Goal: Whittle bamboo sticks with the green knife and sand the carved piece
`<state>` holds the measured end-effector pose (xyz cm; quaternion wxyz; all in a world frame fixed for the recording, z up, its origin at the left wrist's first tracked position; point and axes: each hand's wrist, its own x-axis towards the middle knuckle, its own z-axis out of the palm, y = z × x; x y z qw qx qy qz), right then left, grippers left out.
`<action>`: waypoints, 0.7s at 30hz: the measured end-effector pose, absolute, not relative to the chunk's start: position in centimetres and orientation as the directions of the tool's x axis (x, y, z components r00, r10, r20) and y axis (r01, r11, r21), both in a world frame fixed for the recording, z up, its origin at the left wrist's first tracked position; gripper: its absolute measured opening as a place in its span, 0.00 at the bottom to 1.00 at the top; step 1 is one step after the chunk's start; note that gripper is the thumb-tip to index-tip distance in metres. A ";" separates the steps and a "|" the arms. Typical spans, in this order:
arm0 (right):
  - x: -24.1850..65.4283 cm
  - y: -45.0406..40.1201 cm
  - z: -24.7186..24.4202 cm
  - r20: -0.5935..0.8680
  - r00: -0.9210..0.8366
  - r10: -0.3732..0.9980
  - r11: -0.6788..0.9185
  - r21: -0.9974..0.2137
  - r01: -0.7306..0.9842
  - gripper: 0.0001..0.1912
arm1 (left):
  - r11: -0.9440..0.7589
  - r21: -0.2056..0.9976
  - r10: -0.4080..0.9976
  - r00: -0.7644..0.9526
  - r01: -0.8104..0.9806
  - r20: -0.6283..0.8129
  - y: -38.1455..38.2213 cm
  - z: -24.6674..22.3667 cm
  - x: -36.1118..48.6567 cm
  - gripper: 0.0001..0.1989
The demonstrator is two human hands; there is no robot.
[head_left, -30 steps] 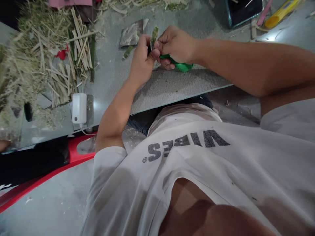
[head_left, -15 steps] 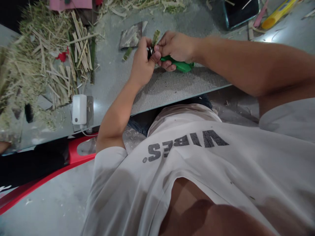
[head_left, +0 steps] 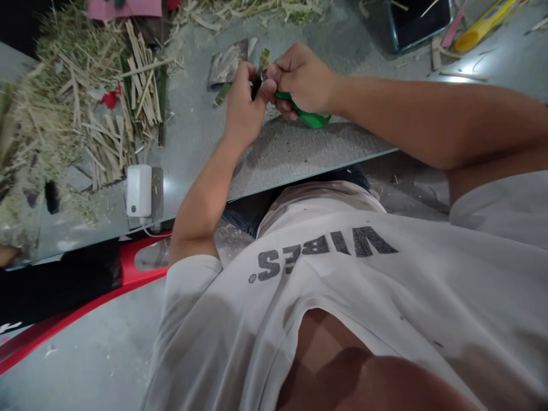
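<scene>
My left hand is closed, pinching a short greenish bamboo piece whose end sticks up between the hands. Against it, my right hand wraps round a green-handled cutter knife; the handle pokes out below the palm. Fingers hide most of the blade, so where it meets the bamboo cannot be made out. Left of my left hand, a green strip end shows by a dark grey patterned square on the glass-topped table.
Bamboo sticks and a heap of shavings cover the table's left side. A white plug-in adapter with a cable sits near the front edge. A phone and a yellow tube lie at back right. A red chair stands left.
Both hands have shifted slightly left with the bamboo piece and the knife. The knife handle has moved left and turned a little; the bamboo end now stands more upright.
</scene>
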<state>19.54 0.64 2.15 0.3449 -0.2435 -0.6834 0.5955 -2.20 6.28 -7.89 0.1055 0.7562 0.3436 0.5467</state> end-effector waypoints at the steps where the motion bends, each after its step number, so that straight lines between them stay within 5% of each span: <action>1: 19.6 0.9 2.0 0.166 -0.670 0.724 0.143 -0.986 -0.089 0.32 | -0.740 0.543 0.642 0.173 0.398 0.747 6.2 -7.8 -2.2 0.33; 7: 20.2 1.7 1.6 0.110 -0.782 0.614 0.036 -0.993 -0.111 0.15 | -0.742 0.587 0.666 0.256 0.324 0.700 5.1 -7.0 -1.8 0.34; 21: 19.4 1.0 2.0 0.090 -0.646 0.758 0.047 -0.995 -0.083 0.23 | -0.633 0.651 0.758 0.166 0.420 0.630 5.5 -7.6 -2.2 0.34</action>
